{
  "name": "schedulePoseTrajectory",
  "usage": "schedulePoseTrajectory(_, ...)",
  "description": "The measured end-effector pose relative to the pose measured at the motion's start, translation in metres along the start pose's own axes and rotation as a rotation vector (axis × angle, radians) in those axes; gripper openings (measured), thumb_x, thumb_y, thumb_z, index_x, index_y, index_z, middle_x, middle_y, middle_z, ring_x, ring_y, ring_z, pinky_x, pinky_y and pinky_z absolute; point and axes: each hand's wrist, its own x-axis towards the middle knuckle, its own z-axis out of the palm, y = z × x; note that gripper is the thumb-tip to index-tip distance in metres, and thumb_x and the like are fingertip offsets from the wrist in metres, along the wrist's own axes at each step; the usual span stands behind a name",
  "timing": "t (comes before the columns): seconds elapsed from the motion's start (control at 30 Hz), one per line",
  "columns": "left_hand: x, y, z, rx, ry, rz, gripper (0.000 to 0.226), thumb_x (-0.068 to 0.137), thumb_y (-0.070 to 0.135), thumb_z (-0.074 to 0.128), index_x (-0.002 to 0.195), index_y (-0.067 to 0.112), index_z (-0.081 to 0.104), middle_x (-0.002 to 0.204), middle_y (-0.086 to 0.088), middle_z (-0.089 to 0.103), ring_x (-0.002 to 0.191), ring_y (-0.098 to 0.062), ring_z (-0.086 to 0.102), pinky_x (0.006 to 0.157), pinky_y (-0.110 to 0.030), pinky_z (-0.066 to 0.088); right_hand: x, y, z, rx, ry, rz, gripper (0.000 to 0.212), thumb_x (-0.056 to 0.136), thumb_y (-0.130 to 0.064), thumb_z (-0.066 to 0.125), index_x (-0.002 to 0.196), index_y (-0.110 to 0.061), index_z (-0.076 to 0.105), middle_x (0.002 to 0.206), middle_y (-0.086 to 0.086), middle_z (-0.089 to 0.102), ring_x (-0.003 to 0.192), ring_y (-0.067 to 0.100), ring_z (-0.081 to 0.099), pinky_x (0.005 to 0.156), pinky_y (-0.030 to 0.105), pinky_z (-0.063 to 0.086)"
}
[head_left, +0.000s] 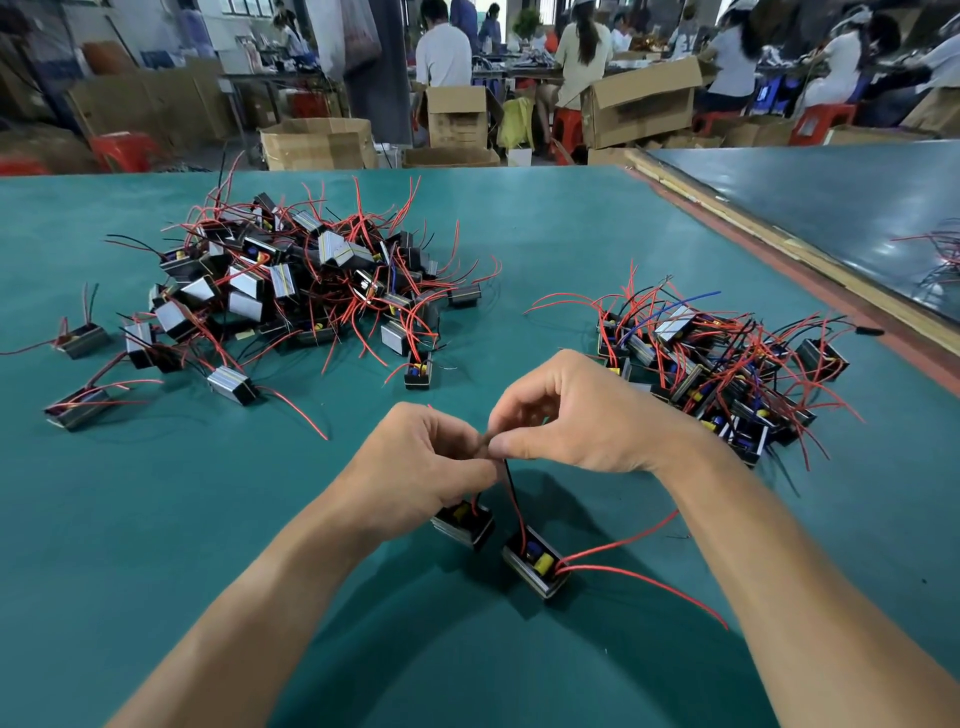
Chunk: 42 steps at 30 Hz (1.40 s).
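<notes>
Curled left hand and right hand pinch thin wires rising from 2 boxy metal-cased modules.

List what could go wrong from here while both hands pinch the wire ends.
1. The left hand and right hand pinch thin red and black wires; a tug may strain them where they enter the small black box module with a yellow part.
2. That module's loose long red leads trail by the right forearm and may snag.
</notes>
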Motion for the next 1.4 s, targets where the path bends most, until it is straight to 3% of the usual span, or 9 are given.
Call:
schedulePoseTrajectory(0.17, 0.001, -0.001, 0.005, -0.004, 0.087, -0.005, 0.005, 0.076, 0.011, 0.077, 0.071, 0.011, 0.076, 0.053, 0.001, 0.059, 0.048, -0.011, 0.044, 0.051, -0.024, 0.036, 0.0, -0.003, 0.002, -0.071, 0.026, 0.046, 0.013, 0.085, -0.019, 0.075, 0.073, -0.013, 0.073, 0.064, 0.009, 0.066, 0.056, 0.008, 0.049, 0.056, 0.03, 0.042)
schedulePoseTrajectory(0.27, 0.001, -0.002, 0.005, 0.019, 0.154, 0.031, 0.012, 0.077, 0.007, 0.075, 0.067, 0.013, 0.075, 0.05, 0.003, 0.06, 0.043, -0.007, 0.043, 0.044, -0.017, 0.035, 0.0, -0.005, 0.003, -0.1, 0.047, 0.107, 0.021, 0.086, -0.024, 0.075, 0.068, -0.014, 0.069, 0.05, -0.005, 0.051, 0.049, 0.009, 0.038, 0.05, 0.024, 0.033)
schedulePoseTrajectory(0.4, 0.002, -0.006, 0.005, 0.13, 0.215, 0.102, 0.01, 0.075, 0.014, 0.076, 0.067, 0.021, 0.074, 0.055, -0.006, 0.064, 0.046, -0.009, 0.044, 0.045, -0.022, 0.038, 0.002, -0.008, 0.008, -0.159, 0.072, 0.145, 0.025, 0.086, -0.017, 0.07, 0.062, -0.014, 0.064, 0.041, -0.01, 0.044, 0.042, 0.006, 0.032, 0.045, 0.016, 0.028)
schedulePoseTrajectory(0.5, 0.003, -0.009, 0.007, 0.193, 0.246, 0.142, 0.011, 0.075, 0.016, 0.077, 0.069, 0.024, 0.074, 0.052, -0.001, 0.063, 0.044, -0.007, 0.043, 0.044, -0.021, 0.036, 0.004, -0.009, 0.013, -0.208, 0.116, 0.16, 0.026, 0.082, -0.014, 0.068, 0.056, -0.016, 0.062, 0.041, -0.009, 0.045, 0.04, 0.007, 0.035, 0.044, 0.016, 0.029)
schedulePoseTrajectory(0.83, 0.005, -0.004, 0.002, 0.024, 0.102, 0.028, 0.014, 0.087, 0.019, 0.072, 0.076, 0.01, 0.075, 0.057, -0.001, 0.061, 0.053, -0.016, 0.045, 0.055, -0.028, 0.037, 0.003, -0.003, 0.007, -0.095, 0.105, 0.154, 0.024, 0.087, -0.017, 0.069, 0.064, -0.009, 0.067, 0.043, -0.01, 0.04, 0.043, 0.006, 0.03, 0.043, 0.016, 0.027)
schedulePoseTrajectory(1.03, 0.003, -0.002, -0.001, -0.024, 0.046, 0.015, 0.017, 0.087, 0.009, 0.07, 0.071, 0.012, 0.073, 0.058, 0.0, 0.062, 0.054, -0.017, 0.048, 0.054, -0.024, 0.043, -0.001, -0.003, -0.004, 0.07, 0.008, 0.083, 0.019, 0.087, -0.001, 0.065, 0.08, -0.016, 0.074, 0.06, 0.002, 0.059, 0.052, 0.008, 0.048, 0.048, 0.024, 0.049)
schedulePoseTrajectory(1.13, 0.002, -0.001, -0.003, -0.026, 0.007, 0.025, 0.016, 0.089, 0.008, 0.068, 0.073, 0.007, 0.072, 0.06, -0.003, 0.061, 0.058, -0.019, 0.047, 0.058, -0.028, 0.04, -0.003, -0.003, -0.004, 0.088, -0.029, 0.029, 0.022, 0.085, -0.001, 0.07, 0.082, -0.022, 0.077, 0.072, 0.011, 0.068, 0.056, 0.009, 0.052, 0.052, 0.024, 0.05)
schedulePoseTrajectory(1.23, 0.002, -0.002, -0.004, -0.034, -0.006, 0.025, 0.014, 0.089, 0.008, 0.068, 0.075, 0.005, 0.073, 0.059, -0.004, 0.061, 0.058, -0.02, 0.047, 0.059, -0.029, 0.039, -0.002, -0.001, -0.005, 0.076, -0.025, 0.019, 0.02, 0.085, -0.003, 0.073, 0.08, -0.022, 0.077, 0.066, -0.003, 0.068, 0.052, 0.006, 0.051, 0.052, 0.02, 0.046)
schedulePoseTrajectory(1.4, 0.003, -0.002, -0.003, -0.019, -0.014, 0.031, 0.022, 0.088, 0.01, 0.07, 0.067, 0.018, 0.074, 0.059, -0.003, 0.06, 0.059, -0.02, 0.046, 0.06, -0.032, 0.039, -0.002, 0.0, -0.004, 0.075, -0.035, 0.005, 0.012, 0.084, -0.005, 0.076, 0.081, -0.017, 0.077, 0.064, -0.006, 0.067, 0.052, 0.004, 0.051, 0.052, 0.019, 0.043)
